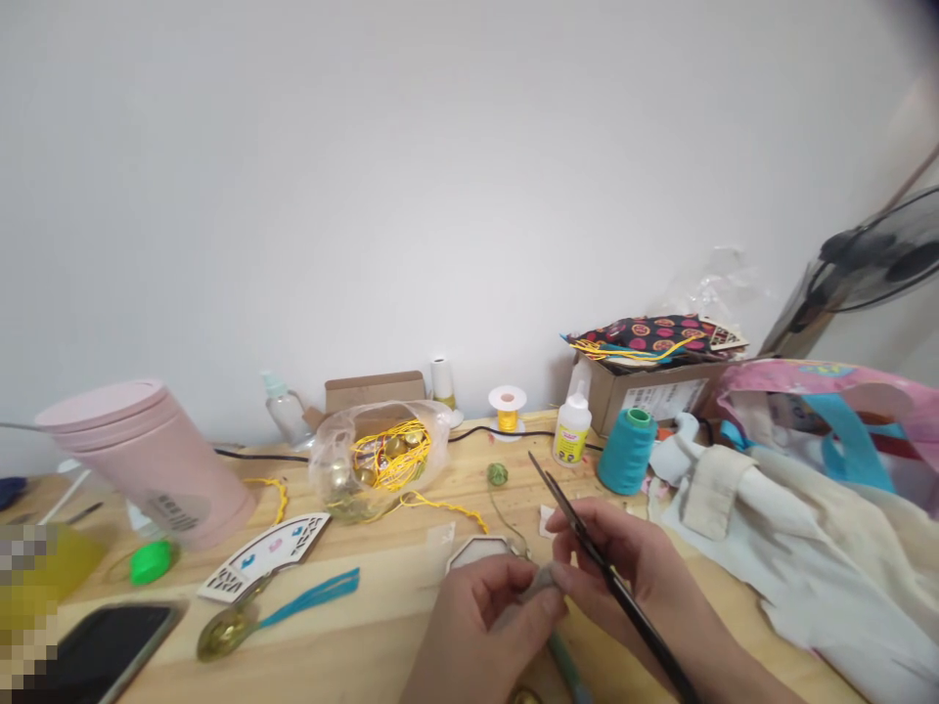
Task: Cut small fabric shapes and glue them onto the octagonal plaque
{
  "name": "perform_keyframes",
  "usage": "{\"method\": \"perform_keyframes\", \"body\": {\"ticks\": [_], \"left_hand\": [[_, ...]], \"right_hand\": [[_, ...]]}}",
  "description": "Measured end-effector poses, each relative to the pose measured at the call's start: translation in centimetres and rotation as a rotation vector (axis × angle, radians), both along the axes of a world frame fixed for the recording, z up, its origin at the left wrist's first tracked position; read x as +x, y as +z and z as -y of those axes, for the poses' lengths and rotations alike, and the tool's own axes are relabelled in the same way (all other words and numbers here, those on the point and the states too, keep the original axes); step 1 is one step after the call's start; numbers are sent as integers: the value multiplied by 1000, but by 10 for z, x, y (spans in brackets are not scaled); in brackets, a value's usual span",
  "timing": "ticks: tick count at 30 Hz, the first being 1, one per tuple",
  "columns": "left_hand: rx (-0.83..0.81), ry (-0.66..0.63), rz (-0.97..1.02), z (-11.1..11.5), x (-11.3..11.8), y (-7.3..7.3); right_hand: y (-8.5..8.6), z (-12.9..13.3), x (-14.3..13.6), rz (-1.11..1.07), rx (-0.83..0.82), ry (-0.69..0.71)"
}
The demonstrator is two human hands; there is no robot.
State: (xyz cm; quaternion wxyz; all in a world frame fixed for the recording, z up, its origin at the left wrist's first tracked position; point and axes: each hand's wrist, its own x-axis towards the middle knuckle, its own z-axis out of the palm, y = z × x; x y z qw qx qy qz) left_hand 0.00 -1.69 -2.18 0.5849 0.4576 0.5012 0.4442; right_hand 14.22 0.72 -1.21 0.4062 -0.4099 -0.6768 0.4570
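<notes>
Both hands meet low in the middle of the head view. My left hand [495, 626] is closed, its thumb and forefinger pinching a small greyish piece [541, 584]. My right hand [646, 577] has its fingertips at the same piece. Across that hand lies a long black pair of tweezers [612, 579], tips pointing up and to the left. Partly hidden behind my left hand is a pale, dark-edged polygonal piece [480, 550]. A thin olive cord with a green knotted ball [497, 475] runs beside it. Below the hands a green tassel-like strip [564, 665] shows in part.
At left stand a pink tumbler [157, 469], a phone [110, 650] and a fan-shaped piece [268, 557] with a blue tassel [312, 596]. Behind are a bag of yellow cord [392, 455], a glue bottle [572, 430] and teal thread [627, 452]. White cloth [792, 567] covers the right.
</notes>
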Motion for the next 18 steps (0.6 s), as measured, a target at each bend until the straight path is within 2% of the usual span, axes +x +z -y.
{"method": "perform_keyframes", "body": {"ticks": [4,10,14,18], "left_hand": [[40,66,-111,0,-4,-5],[42,41,-254,1,-8,7],[-21,-23,-210,1,-10,12],[-62,-17,-112,1,-9,15]], "right_hand": [[2,0,1,76,45,29],[-1,-1,2,167,82,76],[-2,0,3,142,52,115],[-4,-3,4,-54,-38,147]]}}
